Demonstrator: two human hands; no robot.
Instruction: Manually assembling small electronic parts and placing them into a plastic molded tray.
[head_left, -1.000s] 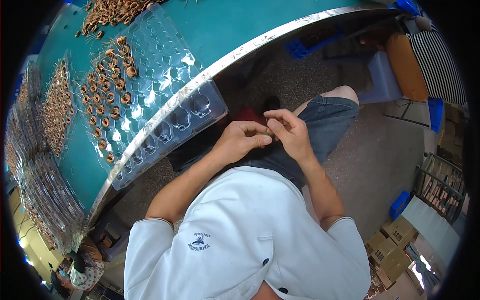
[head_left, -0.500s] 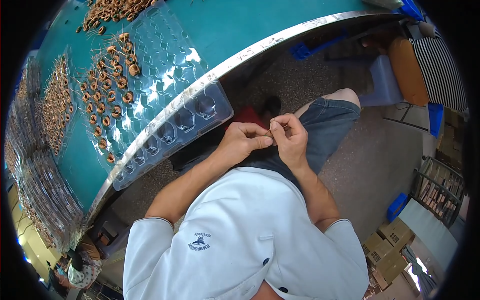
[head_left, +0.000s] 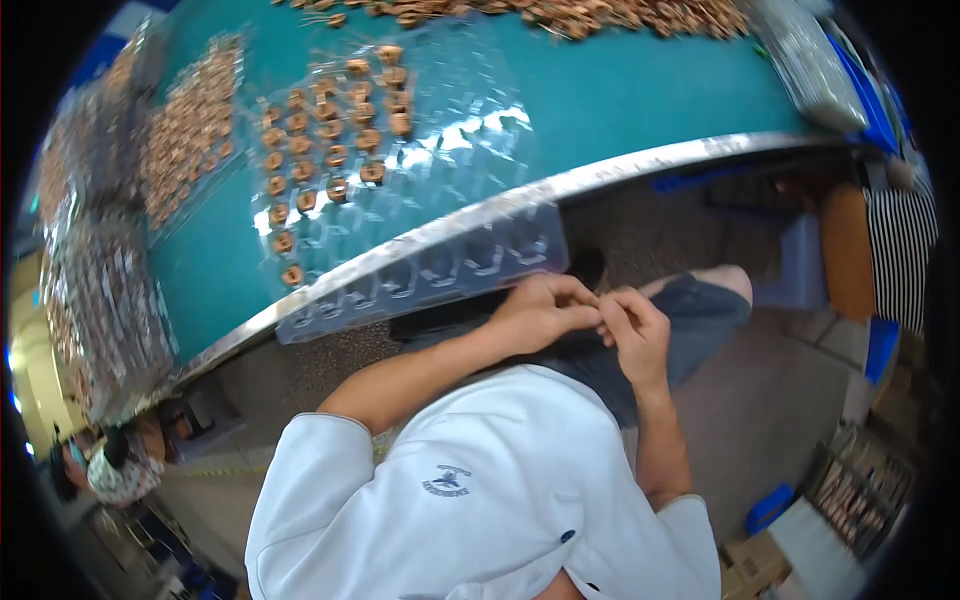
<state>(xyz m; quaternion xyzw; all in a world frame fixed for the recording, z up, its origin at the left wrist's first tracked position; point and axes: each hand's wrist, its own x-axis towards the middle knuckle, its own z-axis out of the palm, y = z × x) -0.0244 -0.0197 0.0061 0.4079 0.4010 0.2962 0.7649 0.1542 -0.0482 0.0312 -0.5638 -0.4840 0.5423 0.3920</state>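
My left hand (head_left: 545, 312) and my right hand (head_left: 637, 330) meet over my lap, just off the table edge. Their fingertips pinch together on a small copper-wire ring coil. Fingers and motion blur hide most of it now; the earlier picture shows a bit of the ring and its wire. To the left of my hands, a clear plastic tray (head_left: 460, 155) with moulded pockets lies on the green table (head_left: 640, 90). Rows of ring coils (head_left: 337, 188) fill its left part, while pockets on the right hold nothing. The tray's near part (head_left: 435, 270) hangs past the table edge.
A heap of loose coils (head_left: 590, 15) lies along the far side. At left are another filled tray (head_left: 190, 130) and tall stacked trays (head_left: 100, 300). Clear trays (head_left: 805, 70) sit far right. A person in stripes (head_left: 895, 250) is by a purple stool (head_left: 795, 265); another person (head_left: 120, 465) is lower left.
The whole view has swung, so the table and trays appear farther right and more of the coil heap shows. Both hands stay together, fingers still pinched.
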